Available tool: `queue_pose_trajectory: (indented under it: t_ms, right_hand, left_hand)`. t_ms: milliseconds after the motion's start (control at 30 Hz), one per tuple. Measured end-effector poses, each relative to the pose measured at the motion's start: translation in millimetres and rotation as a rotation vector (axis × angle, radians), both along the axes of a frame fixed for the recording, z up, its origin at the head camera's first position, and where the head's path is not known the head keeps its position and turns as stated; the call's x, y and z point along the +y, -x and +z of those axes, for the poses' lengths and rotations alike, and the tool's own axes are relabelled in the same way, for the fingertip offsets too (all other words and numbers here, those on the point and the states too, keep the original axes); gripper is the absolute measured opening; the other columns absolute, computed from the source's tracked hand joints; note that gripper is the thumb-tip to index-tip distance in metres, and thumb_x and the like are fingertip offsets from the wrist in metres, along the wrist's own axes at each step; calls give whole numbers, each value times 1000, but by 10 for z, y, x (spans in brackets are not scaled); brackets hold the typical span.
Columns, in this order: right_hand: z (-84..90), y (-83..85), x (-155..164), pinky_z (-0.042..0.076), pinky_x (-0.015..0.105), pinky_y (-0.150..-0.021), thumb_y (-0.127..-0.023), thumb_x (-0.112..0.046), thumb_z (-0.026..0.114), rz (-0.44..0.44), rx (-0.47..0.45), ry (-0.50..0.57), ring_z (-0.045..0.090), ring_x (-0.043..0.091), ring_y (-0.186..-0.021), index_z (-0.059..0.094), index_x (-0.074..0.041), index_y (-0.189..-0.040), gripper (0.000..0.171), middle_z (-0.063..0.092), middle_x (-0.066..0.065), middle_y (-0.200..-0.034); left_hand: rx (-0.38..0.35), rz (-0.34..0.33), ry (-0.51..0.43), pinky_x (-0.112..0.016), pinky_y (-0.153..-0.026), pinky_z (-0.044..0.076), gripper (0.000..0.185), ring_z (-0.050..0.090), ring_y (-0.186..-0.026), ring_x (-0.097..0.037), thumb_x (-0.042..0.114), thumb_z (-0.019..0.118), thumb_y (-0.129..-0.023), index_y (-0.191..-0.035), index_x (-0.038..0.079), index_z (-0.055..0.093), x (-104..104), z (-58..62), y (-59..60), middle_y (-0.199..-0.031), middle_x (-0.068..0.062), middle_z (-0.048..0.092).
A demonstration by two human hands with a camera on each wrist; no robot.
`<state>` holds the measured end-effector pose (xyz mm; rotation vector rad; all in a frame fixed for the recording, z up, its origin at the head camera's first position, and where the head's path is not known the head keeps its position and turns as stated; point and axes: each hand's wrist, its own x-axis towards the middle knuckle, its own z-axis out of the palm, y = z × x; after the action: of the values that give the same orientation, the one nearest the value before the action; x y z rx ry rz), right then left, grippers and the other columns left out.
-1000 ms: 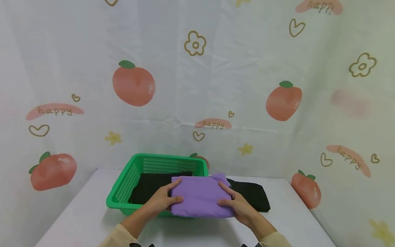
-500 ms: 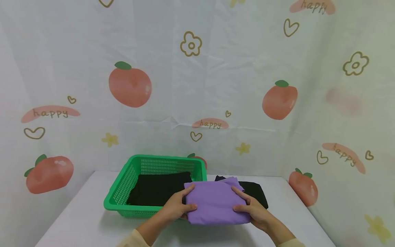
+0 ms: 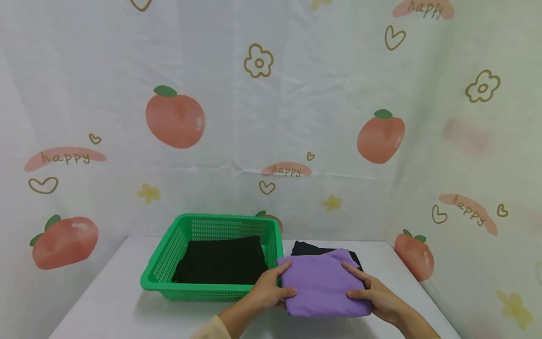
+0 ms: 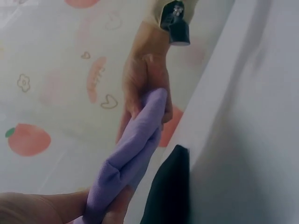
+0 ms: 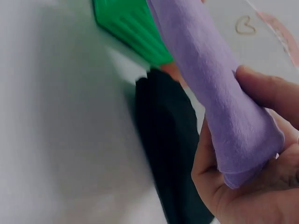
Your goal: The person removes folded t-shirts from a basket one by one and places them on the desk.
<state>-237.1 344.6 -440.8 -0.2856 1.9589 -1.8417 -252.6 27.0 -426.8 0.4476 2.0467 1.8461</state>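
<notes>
Both hands hold a folded purple cloth (image 3: 323, 287) up over the table, one at each side edge. My left hand (image 3: 271, 287) grips its left side, thumb on the near face and other fingers behind. At the right side my right hand (image 3: 377, 296) pinches it the same way; in the right wrist view the thumb (image 5: 266, 91) lies on one face and the fingers curl under the other. A folded black cloth (image 5: 163, 140) lies on the table behind and below the purple one, partly hidden by it in the head view.
A green plastic basket (image 3: 163, 256) stands on the white table (image 3: 106, 301) to the left, with a folded black cloth (image 3: 222, 261) inside. A white curtain printed with peaches (image 3: 228, 141) hangs behind and along the sides.
Both hands have carried the purple cloth rightward and a little nearer, from in front of the basket's right part to in front of the black cloth on the table. The grip is the same.
</notes>
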Motion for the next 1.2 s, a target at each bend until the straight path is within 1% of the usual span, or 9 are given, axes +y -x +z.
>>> queue_pose_trajectory:
  t_ms: [200,433,867,933,1033,1100,1133,1167,1200]
  right_hand:
    - [39,-57,264,44,23,-98,-99,-6,54,7,11,-39,34,2,-124,13,-21,-159,74,-17,29,-158]
    - [64,-133,534,41,17,-96,-100,-5,51,11,-2,-62,31,-15,-114,12,-23,-158,72,-24,27,-157]
    - [-50,-272,1031,41,15,-90,-100,-6,51,-49,-29,-127,34,-24,-107,16,-30,-157,71,-28,29,-154]
    - [-72,-289,1087,41,16,-90,-101,-8,51,-58,-31,-155,33,-19,-114,16,-29,-157,70,-28,29,-154]
    - [-114,-302,1157,41,25,-94,-102,-11,50,-63,-29,-213,25,14,-139,16,-27,-158,68,-25,32,-153]
    - [-145,-305,1200,41,32,-96,-102,-12,50,-68,-29,-245,12,39,-141,17,-27,-157,66,-23,34,-153]
    - [-161,-306,1228,41,35,-97,-103,-13,49,-62,-29,-255,17,37,-140,16,-26,-158,65,-22,34,-153]
    - [-175,-310,1254,40,39,-98,-103,-13,49,-61,-29,-269,9,48,-138,17,-27,-158,65,-21,35,-153]
    - [-188,-317,1282,39,40,-99,-103,-13,49,-57,-26,-270,9,49,-137,17,-26,-158,65,-21,36,-152]
  left_hand:
    - [29,26,-53,-44,-56,59,76,69,-77,-30,-10,72,-82,-150,4,41,271,-112,-40,-146,-34,38]
    - [18,63,-75,-39,-55,59,76,69,-76,-24,-10,74,-80,-148,8,45,560,-161,-93,-132,-27,52]
    - [2,34,-127,-38,-54,59,76,70,-69,-25,-13,73,-79,-148,6,45,1142,-373,-126,-138,-30,48]
    - [12,40,-110,-37,-53,59,76,69,-67,-24,-13,74,-79,-147,6,46,1221,-427,-133,-138,-32,48]
    - [6,38,-102,-37,-52,59,78,70,-66,-25,-15,74,-78,-147,5,45,1307,-482,-159,-132,-32,51]
    - [-5,32,-108,-38,-52,59,79,70,-67,-26,-17,73,-76,-147,4,45,1352,-505,-180,-127,-31,53]
    - [-14,24,-117,-40,-53,59,80,71,-68,-28,-18,72,-76,-147,3,44,1370,-512,-191,-126,-31,54]
    - [-24,18,-124,-40,-53,59,81,71,-68,-30,-20,72,-75,-147,3,44,1393,-518,-202,-125,-31,54]
    - [-33,12,-128,-41,-53,59,81,71,-68,-32,-21,71,-75,-147,3,44,1414,-526,-213,-124,-31,54]
